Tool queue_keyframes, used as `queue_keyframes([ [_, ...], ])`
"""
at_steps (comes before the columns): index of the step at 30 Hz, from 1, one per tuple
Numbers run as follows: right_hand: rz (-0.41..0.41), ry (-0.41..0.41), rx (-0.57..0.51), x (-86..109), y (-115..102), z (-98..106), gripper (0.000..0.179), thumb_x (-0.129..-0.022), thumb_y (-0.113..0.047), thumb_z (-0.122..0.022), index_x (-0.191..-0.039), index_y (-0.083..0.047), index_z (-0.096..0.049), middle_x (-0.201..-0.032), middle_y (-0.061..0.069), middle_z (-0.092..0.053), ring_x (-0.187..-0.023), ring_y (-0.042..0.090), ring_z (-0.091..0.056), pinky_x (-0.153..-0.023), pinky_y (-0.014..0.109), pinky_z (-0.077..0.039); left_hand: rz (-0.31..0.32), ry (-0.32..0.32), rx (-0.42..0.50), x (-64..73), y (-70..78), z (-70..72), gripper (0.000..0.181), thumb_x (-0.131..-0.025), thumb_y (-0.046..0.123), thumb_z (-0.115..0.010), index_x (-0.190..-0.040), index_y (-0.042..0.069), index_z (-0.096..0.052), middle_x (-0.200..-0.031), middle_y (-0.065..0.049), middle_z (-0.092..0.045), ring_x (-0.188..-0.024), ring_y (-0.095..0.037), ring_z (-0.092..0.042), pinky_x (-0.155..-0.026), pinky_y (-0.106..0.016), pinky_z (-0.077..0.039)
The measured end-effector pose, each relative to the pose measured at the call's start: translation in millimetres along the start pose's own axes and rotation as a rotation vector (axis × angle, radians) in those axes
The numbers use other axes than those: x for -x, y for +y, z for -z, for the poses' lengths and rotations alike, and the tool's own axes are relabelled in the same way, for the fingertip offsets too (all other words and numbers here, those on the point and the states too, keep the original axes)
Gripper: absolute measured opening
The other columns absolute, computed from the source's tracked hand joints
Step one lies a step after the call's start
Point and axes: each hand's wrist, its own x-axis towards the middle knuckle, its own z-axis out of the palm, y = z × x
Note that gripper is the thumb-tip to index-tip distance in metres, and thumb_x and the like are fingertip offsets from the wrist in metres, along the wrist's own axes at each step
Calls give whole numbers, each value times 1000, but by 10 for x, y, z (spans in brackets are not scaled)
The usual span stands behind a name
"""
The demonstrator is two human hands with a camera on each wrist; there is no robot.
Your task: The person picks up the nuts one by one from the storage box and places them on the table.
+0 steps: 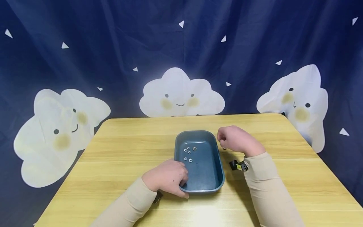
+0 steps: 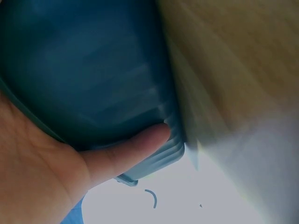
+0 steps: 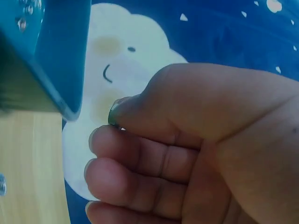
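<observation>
My left hand grips the near-left corner of a dark teal plastic tray. Its fingers curl over the rim, and the thumb lies along the outer wall in the left wrist view. Several small metal nuts lie loose in the tray's left half. Just beyond the tray's right rim, my right hand is above the table with curled fingers. Thumb and index finger pinch a small shiny piece, apparently a nut, mostly covered by the fingertips. Another nut lies on the table below that hand.
The tray stands on a light wood table. A dark blue curtain with white cloud figures hangs behind the table's far edge. A small black wrist camera is strapped under the right sleeve.
</observation>
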Motion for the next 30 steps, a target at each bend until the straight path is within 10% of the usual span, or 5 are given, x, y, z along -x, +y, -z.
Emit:
queue_keyframes([
  [30, -131, -152, -53, -49, 630, -291, 9, -84, -5, -60, -82, -12, -64, -78, -2, -59, -74, 18, -53, -71, 36, -43, 12, -8, 2, 10, 17, -3, 49, -73, 64, -77, -53, 30, -48, -62, 23, -42, -67, -1, -44, -58, -19, -35],
])
